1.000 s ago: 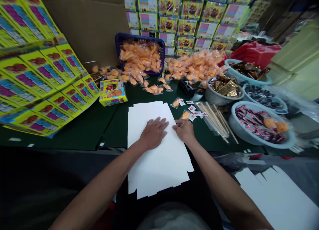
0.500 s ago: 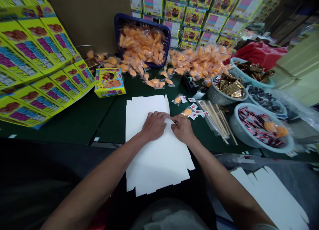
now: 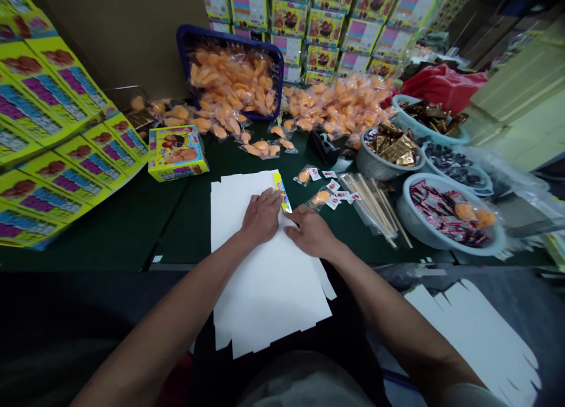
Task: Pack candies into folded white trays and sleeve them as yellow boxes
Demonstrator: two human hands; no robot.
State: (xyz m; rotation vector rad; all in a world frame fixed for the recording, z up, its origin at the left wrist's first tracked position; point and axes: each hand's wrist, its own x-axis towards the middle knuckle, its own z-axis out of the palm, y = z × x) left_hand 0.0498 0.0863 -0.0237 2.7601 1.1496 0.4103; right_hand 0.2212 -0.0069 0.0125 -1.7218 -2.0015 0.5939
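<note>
A stack of flat white box blanks (image 3: 265, 283) lies on the dark green table in front of me. My left hand (image 3: 261, 216) rests flat on the top sheet, fingers stretched toward its far right edge. My right hand (image 3: 311, 233) presses down beside it, fingers on the sheet's right edge. That edge is folded over, showing a strip of the printed yellow side (image 3: 282, 196). A few small wrapped orange snacks (image 3: 321, 197) with red-and-white tags lie just right of my hands.
A yellow printed box (image 3: 177, 152) stands at the left. Printed flat blanks (image 3: 57, 136) fan out far left. A blue basket of orange snacks (image 3: 233, 77), a tape dispenser (image 3: 323, 146), wooden sticks (image 3: 379, 207) and bowls of wrapped sweets (image 3: 445, 219) are at the right. More white blanks (image 3: 477, 342) lie lower right.
My right hand has slid leftward onto the sheet, and the sheet's right edge has been folded over, baring its printed yellow side. The left hand stayed on the sheet.
</note>
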